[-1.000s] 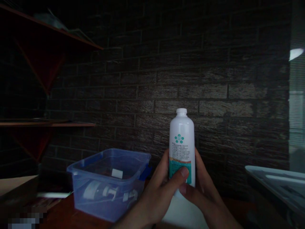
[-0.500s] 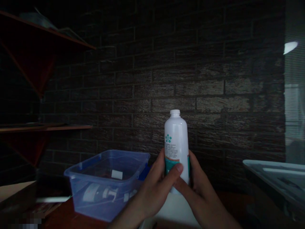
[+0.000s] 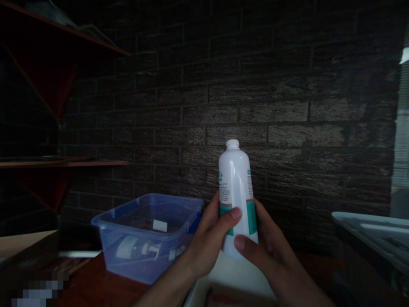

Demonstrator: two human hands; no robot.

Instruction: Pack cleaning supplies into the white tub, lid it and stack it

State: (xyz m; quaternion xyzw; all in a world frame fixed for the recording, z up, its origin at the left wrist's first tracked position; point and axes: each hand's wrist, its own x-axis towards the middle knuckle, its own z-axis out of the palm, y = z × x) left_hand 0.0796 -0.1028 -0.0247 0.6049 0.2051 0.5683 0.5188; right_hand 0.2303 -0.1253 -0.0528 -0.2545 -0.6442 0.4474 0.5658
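Note:
A white plastic bottle (image 3: 234, 170) with a narrow neck and green-and-orange printed labels stands upright between my two hands. My left hand (image 3: 209, 238) wraps its left side, with the thumb across the front. My right hand (image 3: 271, 251) grips the right side, its thumb low on the front near the base. The fingers behind the bottle are mostly hidden. Just below the bottle is a pale, light-coloured surface (image 3: 234, 277), partly covered by my forearms.
A clear bluish plastic bin (image 3: 128, 238) with white items inside stands left on a reddish-brown tabletop (image 3: 86, 281). Wooden shelves (image 3: 96, 163) jut out at far left. A pale-rimmed container (image 3: 373, 221) stands at right. A dark brick wall (image 3: 191, 106) rises behind.
The bottle has been turned in my hands: its blank side now faces me, with label edges on both sides. My right thumb sits apart from the left one. The view has shifted slightly right.

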